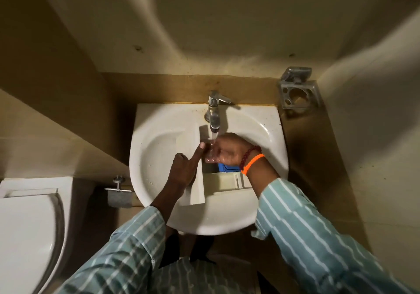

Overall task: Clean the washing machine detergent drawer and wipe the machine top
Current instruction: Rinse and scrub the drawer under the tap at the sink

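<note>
The cream detergent drawer lies in the white washbasin, its front panel to the left and a blue insert showing inside it. Water runs from the chrome tap onto my right hand, which reaches fingers-down into the drawer's far compartment. My left hand grips the drawer's front panel, index finger stretched up along its top edge. What the right fingers touch is hidden by the hand and the water.
A white toilet lid sits at the lower left, with a metal wall fitting beside the basin. A metal tumbler holder hangs on the wall at the right. Brown tiled walls close in on both sides.
</note>
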